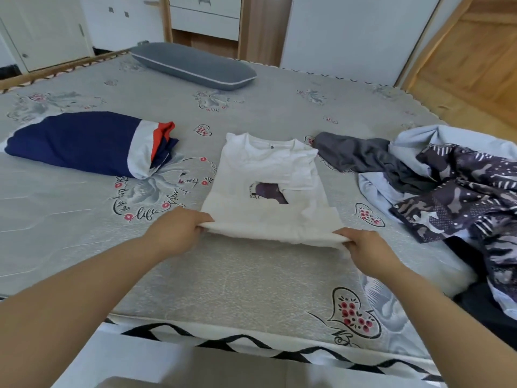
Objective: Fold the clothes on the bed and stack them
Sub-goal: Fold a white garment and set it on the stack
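A white T-shirt [268, 177] with a dark purple print lies lengthwise in the middle of the bed [237, 275], its sides folded in and its collar at the far end. My left hand [179, 228] pinches the shirt's near left corner, and my right hand [366, 247] pinches the near right corner. The near hem is lifted slightly off the mattress between them. A folded navy garment [84, 141] with white and orange parts rests to the left.
A heap of unfolded clothes [453, 189], grey, pale blue and dark patterned, lies at the right. A grey pillow [193, 65] sits at the bed's far side. White cabinets stand behind it, and the bed's front edge [251, 343] is just below my arms.
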